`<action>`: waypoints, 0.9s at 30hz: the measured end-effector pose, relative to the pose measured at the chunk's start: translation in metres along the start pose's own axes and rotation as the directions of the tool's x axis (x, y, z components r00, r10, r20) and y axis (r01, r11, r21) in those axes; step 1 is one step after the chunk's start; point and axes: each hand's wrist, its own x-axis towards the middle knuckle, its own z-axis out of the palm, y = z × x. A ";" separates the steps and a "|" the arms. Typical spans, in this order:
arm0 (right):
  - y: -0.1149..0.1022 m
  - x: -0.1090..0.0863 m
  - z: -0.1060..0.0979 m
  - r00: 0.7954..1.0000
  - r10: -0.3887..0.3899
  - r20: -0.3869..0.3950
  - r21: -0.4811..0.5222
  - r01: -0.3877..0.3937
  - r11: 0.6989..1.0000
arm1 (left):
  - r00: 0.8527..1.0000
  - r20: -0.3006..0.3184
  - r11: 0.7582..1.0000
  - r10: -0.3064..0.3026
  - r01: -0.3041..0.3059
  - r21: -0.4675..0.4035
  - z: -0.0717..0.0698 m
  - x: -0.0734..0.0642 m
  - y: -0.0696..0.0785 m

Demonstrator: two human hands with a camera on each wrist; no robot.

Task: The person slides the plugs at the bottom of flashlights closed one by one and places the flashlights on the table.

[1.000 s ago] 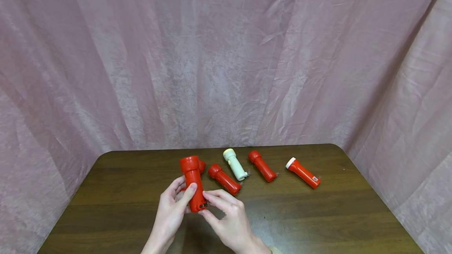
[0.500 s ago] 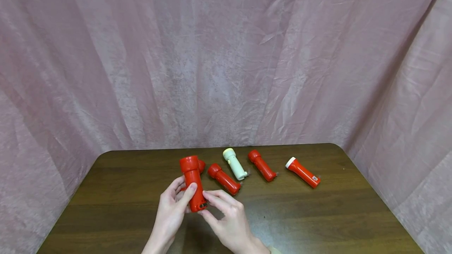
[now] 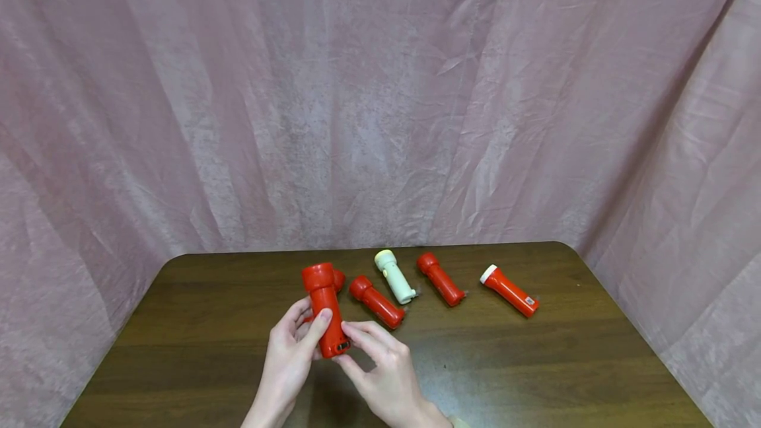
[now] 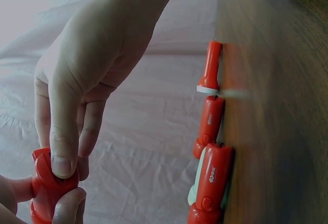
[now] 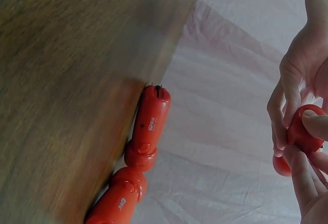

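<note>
A red flashlight (image 3: pixel 327 319) is held above the near part of the table, head up and slightly tilted. My left hand (image 3: pixel 291 349) grips its body, thumb lying across the front. My right hand (image 3: pixel 383 368) pinches the tail end between thumb and fingers, beside a dark slot there. Behind the held flashlight, another red flashlight (image 3: pixel 339 281) is mostly hidden. In the left wrist view the right thumb presses the tail of the red flashlight (image 4: pixel 48 193). The right wrist view shows both hands around the flashlight (image 5: pixel 305 131).
On the brown wooden table (image 3: pixel 196 349) lie a red flashlight (image 3: pixel 377 302), a pale green one (image 3: pixel 395 277), another red one (image 3: pixel 441 279) and a red one with a white head (image 3: pixel 510 290). Prongs show at some tails. A pink curtain (image 3: pixel 368 98) hangs behind.
Almost nothing differs. Both hands keep the same hold on the red flashlight, with only a very slight shift at its tail end.
</note>
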 end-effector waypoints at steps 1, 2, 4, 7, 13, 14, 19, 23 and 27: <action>0.000 0.000 0.000 1.000 -0.008 -0.003 -0.007 0.008 1.000 | 1.000 -0.001 1.000 0.001 -0.001 0.002 0.000 0.000 0.000; 0.001 0.000 0.000 1.000 -0.016 -0.007 -0.014 0.016 1.000 | 1.000 -0.002 1.000 0.002 -0.002 0.003 0.000 0.000 0.000; 0.002 -0.001 0.001 0.999 -0.042 -0.018 -0.028 0.041 0.999 | 1.000 -0.004 1.000 0.002 -0.002 0.007 0.000 0.000 0.000; 0.004 -0.001 0.002 0.995 -0.087 -0.039 -0.043 0.086 0.995 | 1.000 -0.005 1.000 0.003 -0.003 0.010 0.000 0.000 -0.001; 0.006 -0.002 0.003 0.992 -0.115 -0.058 -0.048 0.112 0.993 | 1.000 -0.006 1.000 0.001 -0.001 0.013 0.001 0.000 -0.001; 0.005 -0.002 0.003 0.993 -0.108 -0.056 -0.044 0.106 0.993 | 1.000 -0.004 1.000 0.001 -0.001 0.013 0.001 0.000 -0.001; 0.006 -0.001 0.003 0.993 -0.109 -0.046 -0.010 0.108 0.994 | 1.000 0.002 1.000 -0.002 0.002 0.007 -0.001 0.002 -0.001; 0.007 0.002 0.000 0.995 -0.098 -0.017 0.048 0.099 0.994 | 1.000 0.007 1.000 -0.010 0.010 0.002 -0.004 0.003 -0.001; 0.007 0.004 -0.002 0.996 -0.085 0.003 0.093 0.084 0.992 | 1.000 0.022 1.000 -0.017 0.017 0.004 -0.007 0.004 -0.002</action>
